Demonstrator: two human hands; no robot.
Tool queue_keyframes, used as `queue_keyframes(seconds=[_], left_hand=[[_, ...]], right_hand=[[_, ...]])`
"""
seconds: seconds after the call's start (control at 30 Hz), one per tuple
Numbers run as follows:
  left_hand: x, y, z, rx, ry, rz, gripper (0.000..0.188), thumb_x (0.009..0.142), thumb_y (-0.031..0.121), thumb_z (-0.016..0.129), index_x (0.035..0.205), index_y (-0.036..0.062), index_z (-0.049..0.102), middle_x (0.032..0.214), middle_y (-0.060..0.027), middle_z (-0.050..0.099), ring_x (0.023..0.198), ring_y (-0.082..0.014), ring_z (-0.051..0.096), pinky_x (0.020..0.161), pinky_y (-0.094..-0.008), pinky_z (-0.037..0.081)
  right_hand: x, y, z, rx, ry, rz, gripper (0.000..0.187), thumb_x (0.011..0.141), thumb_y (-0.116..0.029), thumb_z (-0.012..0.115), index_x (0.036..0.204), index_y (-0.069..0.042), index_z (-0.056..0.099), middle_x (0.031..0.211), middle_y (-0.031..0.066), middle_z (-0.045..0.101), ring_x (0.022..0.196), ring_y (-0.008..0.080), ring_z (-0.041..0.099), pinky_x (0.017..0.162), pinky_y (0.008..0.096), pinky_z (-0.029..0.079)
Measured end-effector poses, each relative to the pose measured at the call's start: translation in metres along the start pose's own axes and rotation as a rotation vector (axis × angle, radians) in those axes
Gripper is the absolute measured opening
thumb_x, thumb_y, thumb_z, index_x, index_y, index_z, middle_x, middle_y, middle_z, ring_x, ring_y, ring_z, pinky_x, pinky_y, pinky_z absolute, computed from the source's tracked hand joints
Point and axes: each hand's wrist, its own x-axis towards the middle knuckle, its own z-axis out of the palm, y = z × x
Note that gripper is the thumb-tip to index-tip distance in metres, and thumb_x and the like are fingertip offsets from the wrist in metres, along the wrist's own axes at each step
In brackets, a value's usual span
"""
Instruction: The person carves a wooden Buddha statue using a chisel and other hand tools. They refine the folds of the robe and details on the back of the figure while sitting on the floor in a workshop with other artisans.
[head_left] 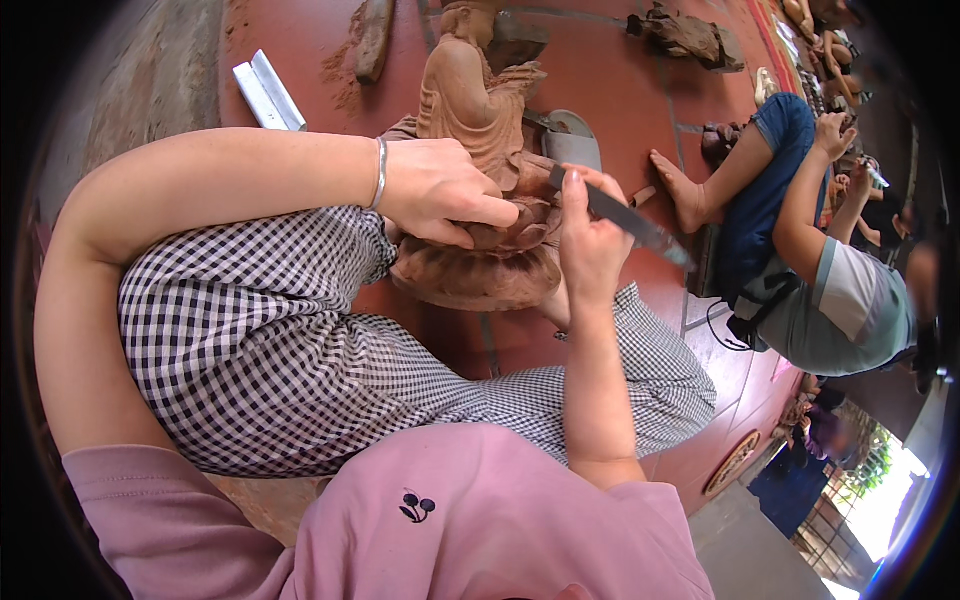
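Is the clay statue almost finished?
Partly, it seems. The clay statue already has a shaped body and robe folds. The left hand steadies its petal base, and the right hand works there with a flat blade. The base's lower band looks plain, so carving likely remains.

A reddish-brown clay figure point(480, 150) stands at upper centre on a red-brown floor point(620, 90), with black-and-white checked trousers point(280, 350) at centre left, a pink shirt point(480, 520) along the bottom, a silver bangle point(380, 172) above, and a grey blade point(630, 220) at centre right.
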Motion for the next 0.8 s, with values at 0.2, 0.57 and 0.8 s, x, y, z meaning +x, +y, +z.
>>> queue_keyframes(seconds=[0.2, 0.57, 0.8], left_hand=[[-0.002, 0.000, 0.000, -0.009, -0.022, -0.020, 0.034, 0.084, 0.028, 0.071, 0.109, 0.0127, 0.052, 0.079, -0.0109, 0.065, 0.068, -0.0346, 0.065, 0.055, -0.0459, 0.050], [-0.001, -0.001, -0.001, 0.027, -0.034, -0.007, 0.037, 0.080, 0.026, 0.075, 0.107, 0.0108, 0.055, 0.080, -0.0097, 0.063, 0.067, -0.0331, 0.065, 0.054, -0.0437, 0.050], [-0.005, 0.001, 0.004, -0.072, 0.041, -0.094, 0.050, 0.079, 0.028, 0.077, 0.120, 0.0072, 0.056, 0.089, -0.0104, 0.067, 0.074, -0.0320, 0.067, 0.059, -0.0418, 0.053]], right_hand=[[-0.023, -0.005, 0.031, -0.115, 0.128, -0.106, 0.017, 0.090, -0.012, 0.069, 0.082, 0.002, 0.066, 0.102, 0.0159, 0.068, 0.093, 0.0299, 0.066, 0.083, 0.0403, 0.052], [-0.023, 0.005, 0.013, -0.052, 0.068, -0.146, 0.009, 0.089, -0.004, 0.065, 0.083, 0.001, 0.061, 0.098, 0.0149, 0.066, 0.088, 0.0299, 0.065, 0.078, 0.0373, 0.053], [-0.024, 0.004, 0.009, -0.058, 0.147, -0.262, 0.013, 0.084, -0.001, 0.073, 0.092, 0.000, 0.062, 0.094, 0.0139, 0.064, 0.079, 0.0260, 0.063, 0.072, 0.0342, 0.053]])
